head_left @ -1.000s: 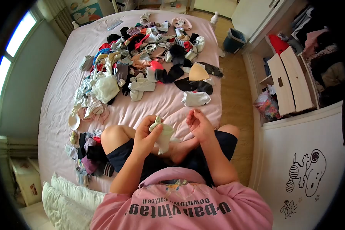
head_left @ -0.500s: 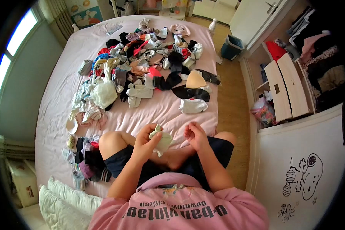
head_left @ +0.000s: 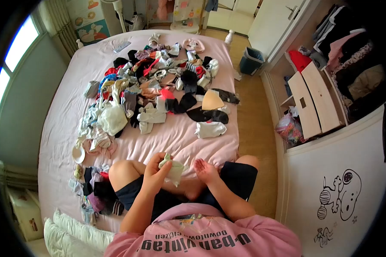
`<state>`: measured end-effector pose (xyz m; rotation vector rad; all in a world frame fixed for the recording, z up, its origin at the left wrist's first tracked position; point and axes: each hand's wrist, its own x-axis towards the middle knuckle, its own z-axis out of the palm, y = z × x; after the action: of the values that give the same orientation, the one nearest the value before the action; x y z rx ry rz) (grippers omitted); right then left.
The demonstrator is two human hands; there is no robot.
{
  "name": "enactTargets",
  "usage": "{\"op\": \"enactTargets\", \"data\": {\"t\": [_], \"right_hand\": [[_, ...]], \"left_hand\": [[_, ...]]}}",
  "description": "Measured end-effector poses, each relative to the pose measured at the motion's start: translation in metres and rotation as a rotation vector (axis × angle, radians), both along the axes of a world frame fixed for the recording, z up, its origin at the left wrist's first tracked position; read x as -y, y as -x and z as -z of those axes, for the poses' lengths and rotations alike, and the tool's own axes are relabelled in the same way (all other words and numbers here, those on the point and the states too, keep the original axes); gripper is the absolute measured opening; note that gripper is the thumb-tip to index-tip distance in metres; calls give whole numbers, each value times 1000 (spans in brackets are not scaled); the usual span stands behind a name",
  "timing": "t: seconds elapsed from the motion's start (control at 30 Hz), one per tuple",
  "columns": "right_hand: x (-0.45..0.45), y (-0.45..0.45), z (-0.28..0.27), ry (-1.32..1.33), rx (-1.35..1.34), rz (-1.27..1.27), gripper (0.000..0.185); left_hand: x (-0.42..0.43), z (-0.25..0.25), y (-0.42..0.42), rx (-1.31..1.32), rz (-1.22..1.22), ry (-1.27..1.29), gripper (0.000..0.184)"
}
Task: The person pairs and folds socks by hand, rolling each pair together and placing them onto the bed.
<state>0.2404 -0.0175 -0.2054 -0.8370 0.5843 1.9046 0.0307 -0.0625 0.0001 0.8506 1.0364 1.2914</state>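
A green cloth [head_left: 174,172] is held in the left hand [head_left: 156,169], pinched between thumb and bent fingers, its lower part hanging loose. It may be a sock, though its shape is partly hidden by folds and fingers. The right hand [head_left: 205,170] is held bare and half open, palm showing, fingers slightly bent, just beside the cloth but apart from it. Both hands are raised over the crossed legs [head_left: 124,170], on the near side of the pile [head_left: 152,88]. A white sock [head_left: 210,129] is seen at the near right of the pile, and a smaller heap [head_left: 99,192] at its near left, all laid on the bed [head_left: 58,141].

Compared with half a second ago, the right hand's fingers are less curled and are tipped more toward the cloth. The left hand's pinch is kept, and the pile is left unchanged.
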Motion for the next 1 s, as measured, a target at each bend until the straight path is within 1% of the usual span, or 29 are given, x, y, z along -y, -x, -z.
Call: {"op": "enactTargets", "data": {"t": [0.03,0.07,0.1,0.17,0.2,0.27,0.3,0.37,0.4,0.47,0.5,0.53,0.57,0.6,0.63,0.7,0.73,0.77,0.83,0.9,0.93,0.97,1.0], "right_hand": [[-5,-13,14,22,-50,2,19],[-23,-27,22,54,-80,60,22],[-44,-43,21,89,-112,119,25],[-148,-95,-4,-279,39,232,36],[-178,-102,-70,-350,93,308,37],[-239,-112,-213,-490,191,472,55],[-249,-117,-209,-468,204,329,55],[-276,-123,-182,-445,216,42,54],[-279,-109,-137,-552,287,11,52],[-232,-74,-93,-859,414,-469,42],[-202,-50,-82,-914,388,-582,32],[-159,-22,-99,-710,377,-529,31],[-136,-12,-83,-829,452,-707,38],[-108,0,-96,-1032,458,-734,44],[-78,12,-125,-1233,460,-753,50],[-42,24,-157,-1515,455,-712,58],[-27,31,-178,-1569,651,-657,55],[-13,37,-199,-1612,849,-601,51],[2,39,-206,-1614,1167,-524,44],[2,36,-205,-1555,1383,-505,37],[-1,34,-204,-1529,1330,-501,25],[-3,32,-204,-1520,1305,-499,22],[-4,30,-206,-1509,1284,-495,20]], "left_hand": [[1,1,2,9,-13,3,16],[2,0,2,16,-28,7,16],[3,-2,4,25,-29,10,17],[6,-3,6,42,-28,23,17],[6,-5,5,37,-35,31,18],[7,-10,3,62,-11,36,17],[6,-12,3,73,2,36,17],[2,-13,1,67,-31,19,16],[3,-11,-1,74,-55,12,16],[2,-5,-2,96,-42,7,15],[1,-3,-2,106,-38,9,15],[0,-7,-5,98,-47,16,14],[-2,-5,-6,58,-64,8,13],[-3,-2,-6,14,-76,5,12],[-4,2,-7,-31,-87,5,11],[-7,6,-10,-67,-89,-14,12],[-10,7,-13,-83,-89,-27,12],[-11,6,-16,-73,-92,-32,12],[-12,4,-24,-53,-106,-31,13],[-12,1,-28,-122,-71,-87,14],[-11,-2,-28,-161,-63,-113,15],[-10,-6,-29,-107,-16,-103,17],[-8,-11,-29,1,20,-101,18]]}}
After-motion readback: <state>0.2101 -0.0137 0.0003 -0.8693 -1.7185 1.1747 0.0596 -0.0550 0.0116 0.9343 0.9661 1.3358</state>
